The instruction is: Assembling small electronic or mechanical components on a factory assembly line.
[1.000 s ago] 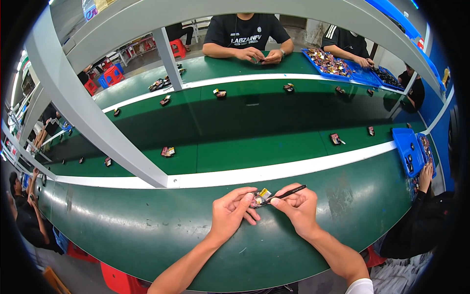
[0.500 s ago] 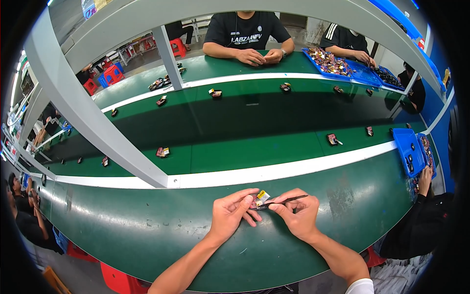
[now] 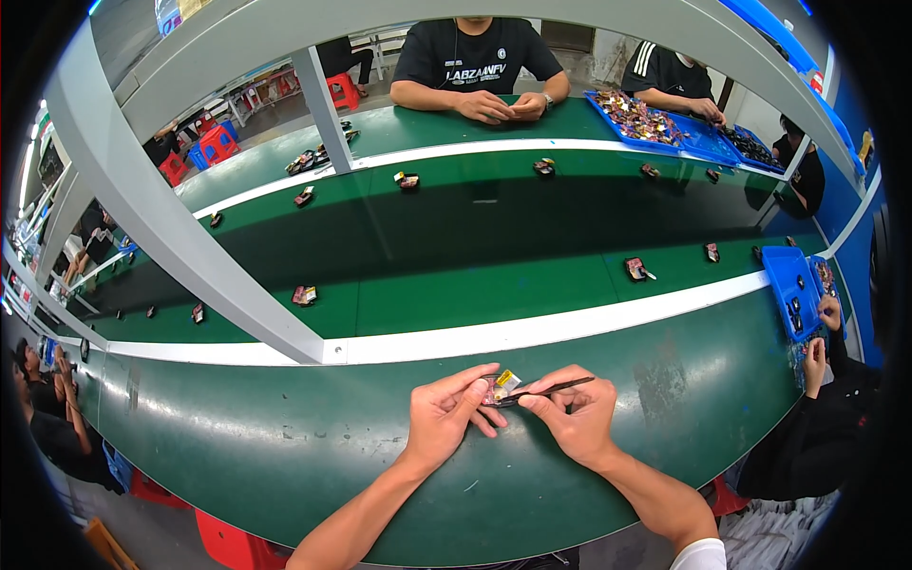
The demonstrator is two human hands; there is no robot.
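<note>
Over the green bench, my left hand [image 3: 443, 414] pinches a small electronic assembly [image 3: 493, 391] by its left side. The assembly has a dark casing, reddish parts inside and a yellow-and-white tab standing up. My right hand [image 3: 581, 419] is closed around a thin black tool [image 3: 567, 385] that looks like tweezers. Its tip reaches the right side of the assembly, while its back end points up and right past my fingers. Fine details inside the casing are too small to make out, and my fingers cover part of it.
Beyond a white rail [image 3: 532, 328] runs a green conveyor belt [image 3: 437, 309] with several similar assemblies spread along it. A grey metal post [image 3: 199, 218] slants down at the left. Blue trays [image 3: 790, 290] and a co-worker's hands [image 3: 815, 366] are at the right. Other people sit across the belt.
The assemblies on the belt have shifted slightly left. At the right, the co-worker's hands have moved apart beside the tray. My own hands stay nearly in place, still gripping the tool and the assembly.
</note>
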